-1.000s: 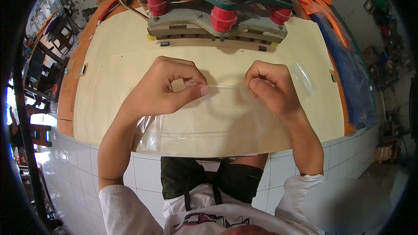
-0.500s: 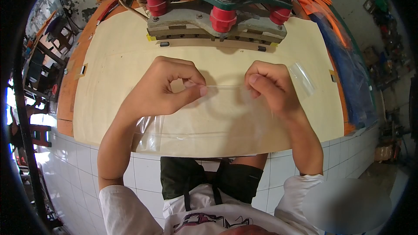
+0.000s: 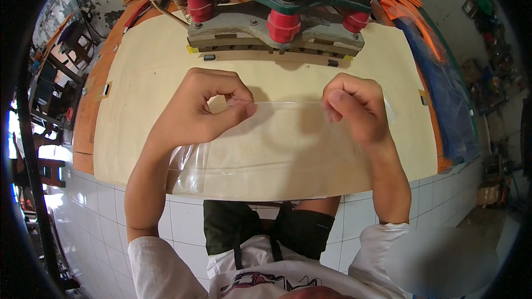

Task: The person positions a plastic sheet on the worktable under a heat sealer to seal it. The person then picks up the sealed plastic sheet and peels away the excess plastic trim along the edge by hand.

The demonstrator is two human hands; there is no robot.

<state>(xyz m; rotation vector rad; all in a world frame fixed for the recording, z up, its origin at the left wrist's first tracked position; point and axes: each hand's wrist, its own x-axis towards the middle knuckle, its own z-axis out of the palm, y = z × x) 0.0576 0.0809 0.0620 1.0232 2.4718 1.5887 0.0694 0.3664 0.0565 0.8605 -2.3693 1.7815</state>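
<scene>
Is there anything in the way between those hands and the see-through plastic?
No, nothing that shows. The left hand and right hand both pinch the far edge of the clear plastic directly. The big machine stands beyond them, not in between.

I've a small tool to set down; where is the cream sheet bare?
The cream sheet is bare between its left edge and the left hand; a narrower strip separates the press from the clear film. Crowded: the front middle, under that film.

Workshop with heavy green machine point(image 3: 284, 1)
</scene>
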